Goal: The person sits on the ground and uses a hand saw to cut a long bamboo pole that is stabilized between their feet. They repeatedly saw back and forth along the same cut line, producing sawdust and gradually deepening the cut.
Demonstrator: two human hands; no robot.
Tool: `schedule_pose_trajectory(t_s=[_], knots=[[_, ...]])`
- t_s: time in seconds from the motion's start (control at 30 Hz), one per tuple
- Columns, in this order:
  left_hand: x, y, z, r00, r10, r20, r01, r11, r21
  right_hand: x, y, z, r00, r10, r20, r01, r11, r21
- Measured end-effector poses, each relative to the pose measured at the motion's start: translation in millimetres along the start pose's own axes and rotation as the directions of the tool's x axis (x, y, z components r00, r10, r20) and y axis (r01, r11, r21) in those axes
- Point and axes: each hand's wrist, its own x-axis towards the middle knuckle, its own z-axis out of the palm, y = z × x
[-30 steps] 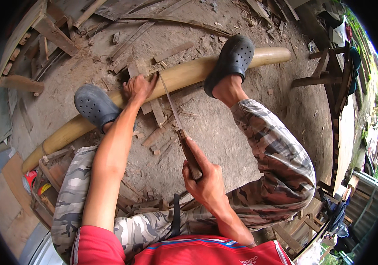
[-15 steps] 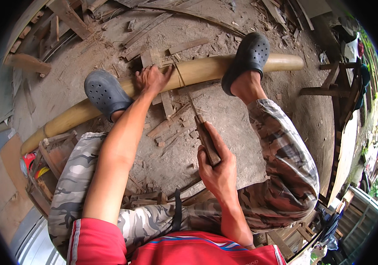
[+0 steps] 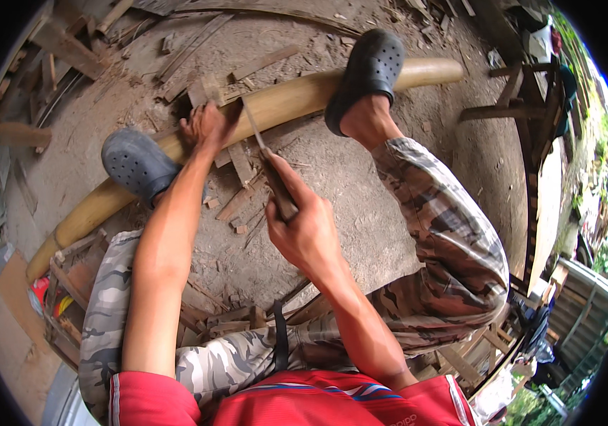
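A thick yellowish bamboo pole (image 3: 294, 99) lies crosswise on the ground, with my shoes pressing on it on both sides. Over the pole's middle my left hand (image 3: 206, 130) is closed, its fingers curled across the far side. My right hand (image 3: 306, 227) grips the dark wooden handle (image 3: 280, 188) of a narrow handsaw, index finger stretched along it. The saw's thin blade (image 3: 255, 130) meets the pole just right of my left hand. Its far end is hidden at the pole, and its teeth are too small to make out.
Wood offcuts (image 3: 241, 165) lie under and around the pole. Long strips and boards (image 3: 268, 62) are scattered on the far ground. A wooden frame (image 3: 69, 277) stands at the left, near my leg, and a wooden bench-like structure (image 3: 531, 142) at the right.
The saw has been pushed forward, so less blade shows between my right hand and the pole. The whole view has shifted, placing the pole and feet further left and up.
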Motion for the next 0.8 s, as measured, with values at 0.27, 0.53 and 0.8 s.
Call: schedule_pose_trajectory(t_s=[0.27,0.53,0.8], knots=[[-4.0,1.2,-2.9,1.0,0.01,-0.012,-0.009,0.996,0.088,-47.4,6.4,-25.5,0.999,0.018,0.047,-0.019,1.0,0.024],[8.3,-14.7,13.6,0.999,0.044,0.017,-0.045,0.996,0.077,24.9,38.9,23.8,0.998,0.066,-0.026,-0.065,0.998,0.015],[-1.6,-4.0,7.8,1.0,-0.014,-0.007,0.014,0.998,0.058,-9.0,62.6,13.3,1.0,-0.009,-0.025,0.011,0.997,0.078]])
